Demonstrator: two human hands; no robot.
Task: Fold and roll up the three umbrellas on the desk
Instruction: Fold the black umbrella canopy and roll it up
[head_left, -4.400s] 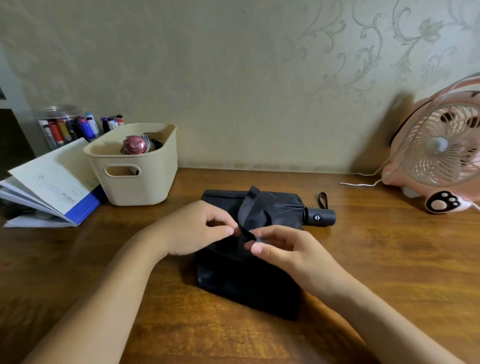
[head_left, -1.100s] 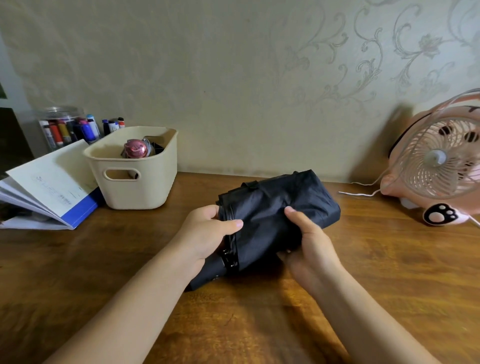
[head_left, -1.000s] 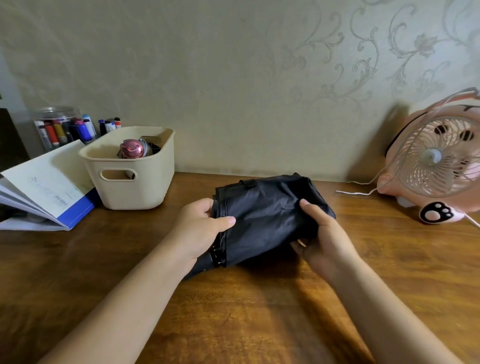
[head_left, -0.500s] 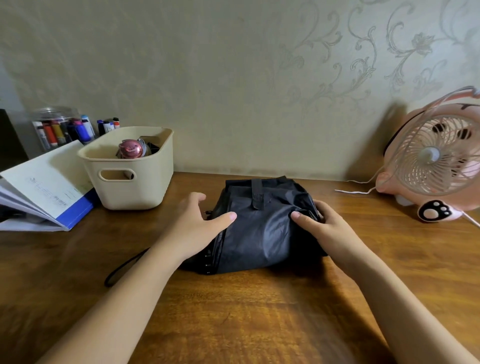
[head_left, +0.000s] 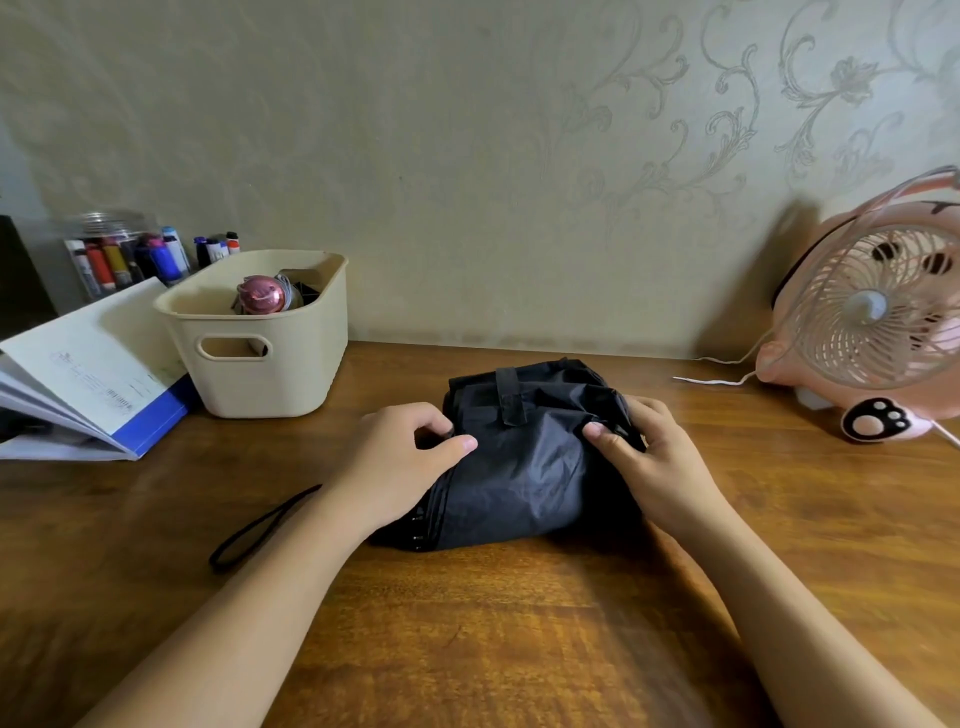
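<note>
Umbrella (head_left: 519, 467) on desk (head_left: 467, 634), basket (head_left: 291, 387) left, fan (head_left: 872, 322) right

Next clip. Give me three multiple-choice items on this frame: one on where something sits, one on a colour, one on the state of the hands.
1. Where on the desk does the pink fan stand?
A) at the left edge
B) to the right of the umbrella
C) at the near edge

2. What colour is the umbrella's fabric?
A) black
B) red
C) yellow

3. How do the hands meet the umbrella?
A) neither touches it
B) one grips it, the other lies flat on the desk
C) the left hand and the right hand both grip it

Answers:
1 B: the fan stands by the wall at the far right, and the umbrella lies mid-desk.
2 A: the whole bundle is black.
3 C: each hand's fingers curl onto the fabric at its own side.
</note>
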